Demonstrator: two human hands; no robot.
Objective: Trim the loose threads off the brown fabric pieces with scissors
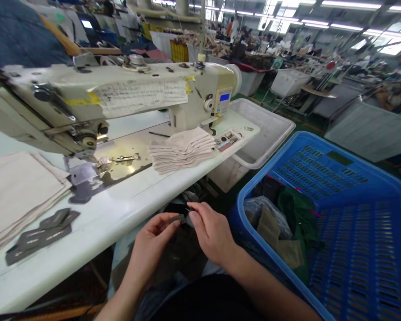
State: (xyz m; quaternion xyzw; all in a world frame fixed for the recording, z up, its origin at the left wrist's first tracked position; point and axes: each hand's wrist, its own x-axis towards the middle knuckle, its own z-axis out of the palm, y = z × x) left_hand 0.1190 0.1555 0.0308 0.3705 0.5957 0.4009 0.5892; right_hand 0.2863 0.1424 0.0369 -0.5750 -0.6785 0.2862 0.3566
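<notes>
My left hand (156, 238) pinches a small dark grey-green fabric piece (177, 218) between thumb and fingers, above my lap. Close beside it, my right hand (214, 229) is closed, with thumb against curled fingers. A thin tip shows by its forefinger, but what it belongs to is hidden. Similar dark fabric pieces (42, 234) with light slits lie on the white table (120, 218) at the left. In front of my hands stands a sewing machine (137, 87), its metal plate (127, 160) bare around the presser foot.
Flat beige cloth panels (16, 191) lie on the table's left, and a folded beige stack (183, 149) sits right of the needle. A blue basket (334, 154) holding dark garments stands close on my right. Behind it is a white plastic bin (270, 120).
</notes>
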